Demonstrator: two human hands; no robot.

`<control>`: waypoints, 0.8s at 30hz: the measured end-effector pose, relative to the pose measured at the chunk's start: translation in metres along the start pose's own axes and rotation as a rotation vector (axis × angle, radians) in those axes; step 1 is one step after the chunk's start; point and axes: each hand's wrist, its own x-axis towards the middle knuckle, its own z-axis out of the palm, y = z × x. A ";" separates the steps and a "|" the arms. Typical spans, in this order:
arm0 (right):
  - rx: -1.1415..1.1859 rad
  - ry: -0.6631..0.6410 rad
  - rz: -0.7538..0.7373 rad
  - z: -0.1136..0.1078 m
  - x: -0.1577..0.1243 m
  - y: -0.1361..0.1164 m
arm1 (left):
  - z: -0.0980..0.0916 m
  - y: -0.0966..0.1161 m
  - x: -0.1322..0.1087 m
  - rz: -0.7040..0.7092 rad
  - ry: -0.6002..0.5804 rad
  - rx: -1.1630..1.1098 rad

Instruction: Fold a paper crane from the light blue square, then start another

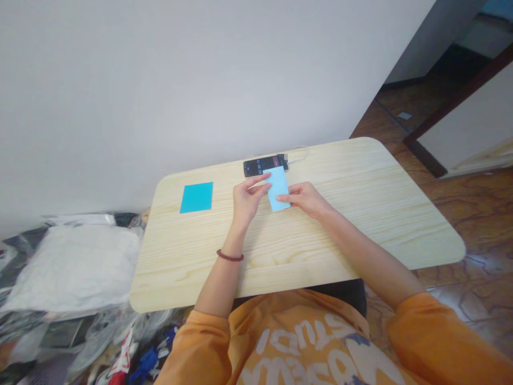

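Between my two hands stands a pale blue paper card (277, 188), tilted on the wooden table top (320, 176). My left hand (248, 200) pinches its left edge, with the fingers reaching across its upper part. My right hand (303, 199) holds the right side, with the fingertips on the card's face. Its lower edge looks close to the table, but contact is hard to tell. Left of my hands lies a flat cyan square of paper (196, 197), which neither hand touches.
A black phone (260, 166) with a lit screen lies at the table's far edge, partly behind the card, with a white cable (298, 156) running from it. Plastic bags and clothes (74, 267) are heaped left of the table. A white wall stands behind; a wooden floor lies right.
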 end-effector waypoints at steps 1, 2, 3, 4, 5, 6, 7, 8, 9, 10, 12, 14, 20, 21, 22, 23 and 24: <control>-0.003 0.004 -0.004 0.000 0.000 0.000 | 0.000 0.000 0.000 0.004 0.002 0.004; -0.007 0.008 -0.008 0.000 0.000 0.001 | 0.000 0.001 0.000 0.005 0.002 0.008; -0.013 0.012 -0.011 0.000 0.001 0.001 | 0.000 0.001 0.000 0.005 0.002 0.013; -0.019 0.014 -0.014 0.000 0.001 0.002 | 0.000 0.001 -0.001 0.007 0.002 0.017; -0.022 0.015 -0.015 -0.001 0.001 0.002 | 0.000 0.001 -0.001 0.008 0.002 0.018; -0.023 0.015 -0.016 -0.001 0.001 0.003 | 0.001 0.001 -0.001 0.008 0.001 0.017; -0.021 0.014 -0.017 -0.001 0.002 0.003 | 0.001 0.001 -0.001 0.008 0.002 0.014; -0.019 0.012 -0.016 -0.001 0.002 0.004 | 0.001 0.001 -0.001 0.007 0.003 0.010; -0.017 0.011 -0.015 -0.002 0.003 0.004 | 0.001 0.001 -0.001 0.004 0.002 0.006; -0.014 0.011 -0.016 -0.002 0.003 0.004 | 0.001 0.001 -0.001 -0.002 0.000 0.005; -0.015 0.010 -0.020 -0.003 0.003 0.005 | 0.001 0.002 -0.001 -0.014 -0.008 0.008; -0.014 0.004 -0.023 -0.003 0.004 0.006 | 0.001 0.002 -0.001 -0.020 -0.013 0.016; 0.001 -0.014 -0.034 -0.003 0.003 0.004 | 0.001 0.004 -0.002 -0.003 -0.004 0.038; 0.011 -0.002 -0.047 -0.003 0.003 0.003 | 0.002 0.004 -0.003 -0.003 -0.006 0.042; 0.023 0.016 -0.063 -0.004 0.003 0.003 | 0.002 0.005 -0.003 -0.006 -0.009 0.048; 0.038 0.037 -0.082 -0.004 0.004 0.003 | 0.003 0.005 -0.003 -0.011 -0.013 0.057; 0.052 0.059 -0.103 -0.004 0.004 0.003 | 0.003 0.006 -0.004 -0.016 -0.015 0.065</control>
